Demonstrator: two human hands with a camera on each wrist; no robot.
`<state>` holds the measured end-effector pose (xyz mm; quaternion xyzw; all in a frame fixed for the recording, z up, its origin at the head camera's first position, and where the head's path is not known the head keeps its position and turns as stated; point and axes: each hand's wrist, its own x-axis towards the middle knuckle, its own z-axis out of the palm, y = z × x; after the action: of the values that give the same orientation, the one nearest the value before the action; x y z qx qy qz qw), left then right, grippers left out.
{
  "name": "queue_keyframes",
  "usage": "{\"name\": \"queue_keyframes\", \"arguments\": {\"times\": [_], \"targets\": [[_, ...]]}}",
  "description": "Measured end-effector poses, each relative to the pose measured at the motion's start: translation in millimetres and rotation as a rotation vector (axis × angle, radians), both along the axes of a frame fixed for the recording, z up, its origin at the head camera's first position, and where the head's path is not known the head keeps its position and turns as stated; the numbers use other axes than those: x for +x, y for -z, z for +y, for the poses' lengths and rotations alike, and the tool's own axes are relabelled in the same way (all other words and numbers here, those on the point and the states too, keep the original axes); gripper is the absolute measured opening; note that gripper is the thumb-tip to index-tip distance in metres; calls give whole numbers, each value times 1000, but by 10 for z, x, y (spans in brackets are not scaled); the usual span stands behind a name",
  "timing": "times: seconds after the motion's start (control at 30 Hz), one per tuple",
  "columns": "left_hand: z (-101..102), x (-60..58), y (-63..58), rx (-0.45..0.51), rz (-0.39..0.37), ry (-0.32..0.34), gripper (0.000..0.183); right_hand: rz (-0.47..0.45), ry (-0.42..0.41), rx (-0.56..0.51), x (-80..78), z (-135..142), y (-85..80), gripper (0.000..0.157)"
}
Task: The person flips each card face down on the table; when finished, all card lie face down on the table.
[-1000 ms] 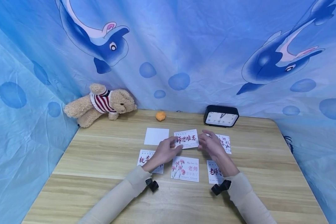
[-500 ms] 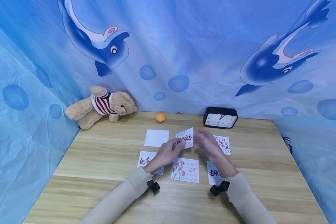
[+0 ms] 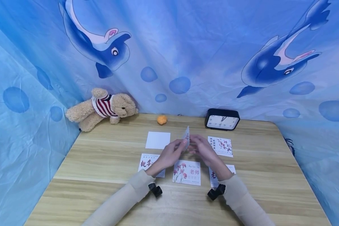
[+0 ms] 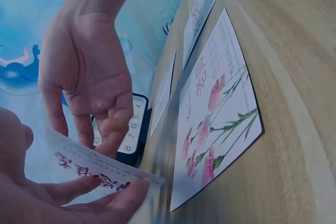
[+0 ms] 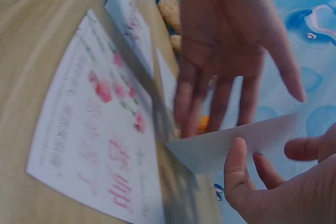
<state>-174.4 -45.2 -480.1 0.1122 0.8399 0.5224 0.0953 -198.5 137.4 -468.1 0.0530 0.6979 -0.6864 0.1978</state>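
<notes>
A square greeting card (image 3: 187, 133) with red brush lettering stands up on edge between my two hands, almost side-on in the head view. My left hand (image 3: 168, 155) grips it, thumb overlapping the printed face; in the left wrist view more left fingers lie along the lettering of the card (image 4: 79, 153). My right hand (image 3: 206, 152) is blurred on the other side. In the right wrist view, its extended finger touches the blank back of the card (image 5: 205, 156) while its thumb stays apart. Just below lies a card with pink carnations (image 3: 186, 172).
Around the hands lie a blank white card (image 3: 158, 140), a blossom card (image 3: 222, 146), and lettered cards at left (image 3: 147, 160) and right (image 3: 214, 179), partly covered by my arms. Behind are a teddy bear (image 3: 104, 106), an orange ball (image 3: 162, 119) and a black clock (image 3: 222, 119).
The greeting card has turned from facing me to nearly edge-on. My right hand has moved left against its back, uncovering more of the blossom card. My left hand stays about where it was.
</notes>
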Motion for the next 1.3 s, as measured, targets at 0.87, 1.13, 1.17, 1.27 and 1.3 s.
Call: {"name": "queue_keyframes", "arguments": {"times": [0.87, 1.13, 1.17, 1.27, 1.3], "targets": [[-82, -114, 32, 436, 89, -132, 34, 80, 85, 275, -24, 25, 236, 82], [-136, -140, 85, 431, 76, -173, 36, 154, 164, 340, -64, 121, 190, 62], [-141, -141, 91, 432, 69, -179, 37, 158, 171, 340, -70, 133, 181, 61], [-159, -151, 123, 426, 63, -191, 37, 172, 175, 351, -76, 171, 169, 58], [-165, -156, 134, 419, 63, -194, 38, 173, 176, 355, -78, 183, 165, 58]]}}
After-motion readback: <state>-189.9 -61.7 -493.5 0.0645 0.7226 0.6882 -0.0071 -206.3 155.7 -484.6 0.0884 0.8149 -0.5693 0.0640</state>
